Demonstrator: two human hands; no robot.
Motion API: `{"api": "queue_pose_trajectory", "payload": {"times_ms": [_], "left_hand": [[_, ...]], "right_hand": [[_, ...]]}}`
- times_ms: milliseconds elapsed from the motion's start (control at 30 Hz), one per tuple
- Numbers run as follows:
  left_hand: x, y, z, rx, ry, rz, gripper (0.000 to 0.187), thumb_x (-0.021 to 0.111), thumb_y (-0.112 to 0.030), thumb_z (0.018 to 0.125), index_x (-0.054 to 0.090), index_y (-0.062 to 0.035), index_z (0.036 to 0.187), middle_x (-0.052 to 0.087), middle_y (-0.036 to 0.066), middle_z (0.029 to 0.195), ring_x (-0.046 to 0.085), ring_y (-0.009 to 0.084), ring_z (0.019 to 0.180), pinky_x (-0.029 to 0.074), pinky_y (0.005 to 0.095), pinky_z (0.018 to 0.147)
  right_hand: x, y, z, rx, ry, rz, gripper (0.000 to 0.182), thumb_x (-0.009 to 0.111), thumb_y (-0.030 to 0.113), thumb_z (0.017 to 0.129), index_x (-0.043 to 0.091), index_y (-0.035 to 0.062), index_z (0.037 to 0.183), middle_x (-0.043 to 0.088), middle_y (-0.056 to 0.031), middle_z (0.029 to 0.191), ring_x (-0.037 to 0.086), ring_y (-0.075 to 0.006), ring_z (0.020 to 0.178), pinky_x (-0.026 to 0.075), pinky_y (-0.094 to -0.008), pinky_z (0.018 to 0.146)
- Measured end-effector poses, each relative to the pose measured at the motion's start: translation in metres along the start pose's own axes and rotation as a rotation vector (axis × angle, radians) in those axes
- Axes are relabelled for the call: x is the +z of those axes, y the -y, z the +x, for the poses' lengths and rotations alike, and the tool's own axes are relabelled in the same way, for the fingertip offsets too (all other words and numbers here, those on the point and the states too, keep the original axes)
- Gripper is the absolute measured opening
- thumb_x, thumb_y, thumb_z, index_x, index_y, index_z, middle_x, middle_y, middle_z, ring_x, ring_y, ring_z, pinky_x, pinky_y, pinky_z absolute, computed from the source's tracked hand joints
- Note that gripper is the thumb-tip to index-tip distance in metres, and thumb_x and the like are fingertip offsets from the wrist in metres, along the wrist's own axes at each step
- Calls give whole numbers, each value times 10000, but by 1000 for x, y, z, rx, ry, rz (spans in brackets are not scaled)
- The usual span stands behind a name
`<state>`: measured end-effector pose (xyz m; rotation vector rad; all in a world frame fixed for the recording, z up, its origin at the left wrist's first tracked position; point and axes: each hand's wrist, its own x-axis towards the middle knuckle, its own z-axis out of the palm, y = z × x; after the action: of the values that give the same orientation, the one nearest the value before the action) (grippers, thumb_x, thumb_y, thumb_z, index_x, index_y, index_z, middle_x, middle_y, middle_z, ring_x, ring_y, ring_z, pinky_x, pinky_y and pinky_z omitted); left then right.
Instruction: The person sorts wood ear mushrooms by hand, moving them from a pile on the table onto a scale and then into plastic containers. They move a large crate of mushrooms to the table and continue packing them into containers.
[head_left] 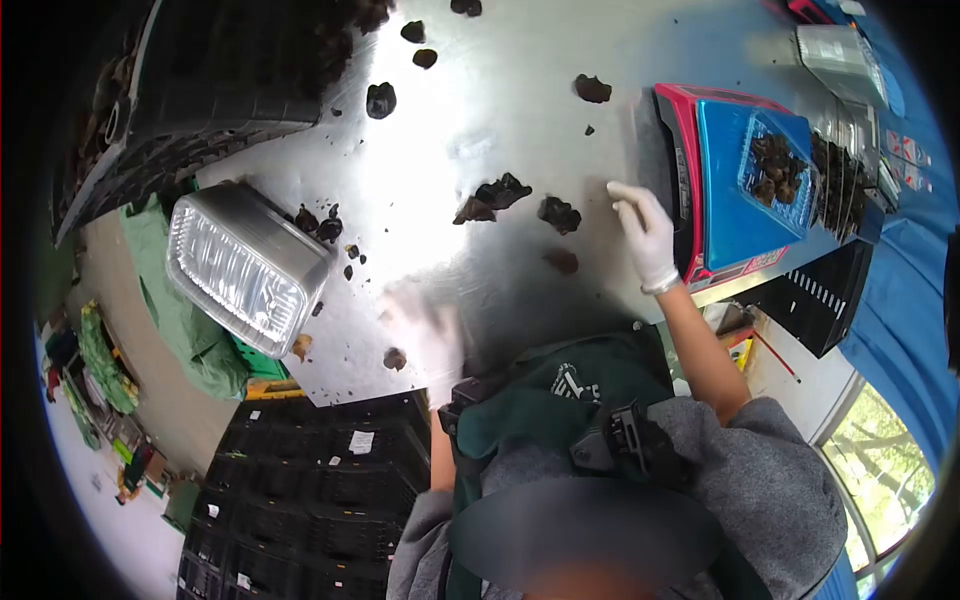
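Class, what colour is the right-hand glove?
The right-hand glove is white, clearest in the head view.

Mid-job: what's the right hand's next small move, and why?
Probably ease the right hand toward the dark piece nearest its fingertips: the hand looks empty, that piece lies loose on the metal table, and the clear tray holds similar pieces.
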<state>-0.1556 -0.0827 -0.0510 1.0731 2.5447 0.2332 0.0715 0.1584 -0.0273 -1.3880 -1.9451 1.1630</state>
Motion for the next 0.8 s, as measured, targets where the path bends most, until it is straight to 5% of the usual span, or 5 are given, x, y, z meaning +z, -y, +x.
{"api": "queue_pose_trajectory", "payload": {"times_ms": [133,333,533,700,800], "left_hand": [[11,116,-50,-439,-429,-125,741,393,-467,1004,202,36,1513,149,323,1555,128,460,1456,136,553,1181],[-20,26,27,441,-408,-355,463,500,-249,956,502,43,1314,532,250,1303,511,411,1191,403,493,1014],[13,-72,81,502,75,-754,540,511,-55,851,459,18,1384,501,249,1351,457,409,1286,316,469,1124],[16,-75,28,697,245,-649,612,662,-145,792,500,-30,1371,475,193,1410,405,410,1337,284,499,1151],[0,-78,49,717,256,-716,590,667,-143,774,534,-29,1338,496,188,1391,412,398,1343,297,507,1146]], "right_hand": [[15,0,-38,29,14,-114,417,647,97,867,579,42,1275,593,-132,1189,573,-232,1015,467,-336,861],[84,26,-3,-319,25,-379,586,681,257,834,517,81,1369,488,-178,1382,406,-367,1300,293,-472,1121],[84,17,-4,-567,517,-45,475,659,209,835,585,123,1296,511,-150,1378,462,-342,1288,321,-472,1121],[36,30,98,-353,-204,-451,374,623,130,821,632,115,1195,592,-142,1221,530,-346,1146,390,-445,1043],[50,-1,141,-209,-113,-521,349,610,100,804,648,106,1151,616,-126,1136,552,-330,1074,424,-408,975]]}}
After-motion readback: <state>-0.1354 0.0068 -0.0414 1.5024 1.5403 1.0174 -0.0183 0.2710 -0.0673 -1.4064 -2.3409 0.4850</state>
